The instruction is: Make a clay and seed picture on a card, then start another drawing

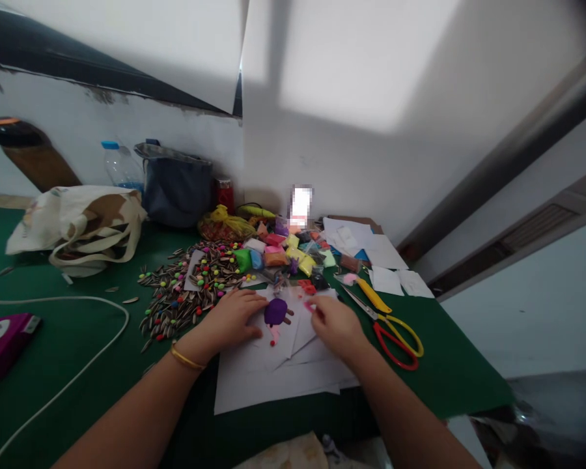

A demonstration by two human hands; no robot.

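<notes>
A purple clay figure (276,311) with small brown and pink bits lies on white paper sheets (278,374) on the green table (68,345). My left hand (234,318) rests beside the figure on its left, fingers curled down onto the paper at the figure's edge. To the figure's right, my right hand (336,326) pinches a small pink piece of clay (308,306). A gold bangle (186,358) sits on my left wrist.
Red and yellow scissors (393,329) lie right of my hand. Sunflower seeds with coloured beads (190,286) spread at left. Packets of coloured clay (283,254) lie behind. A cloth bag (78,225), a grey bag (176,185), a bottle (120,163) and a white cable (78,378) are at left.
</notes>
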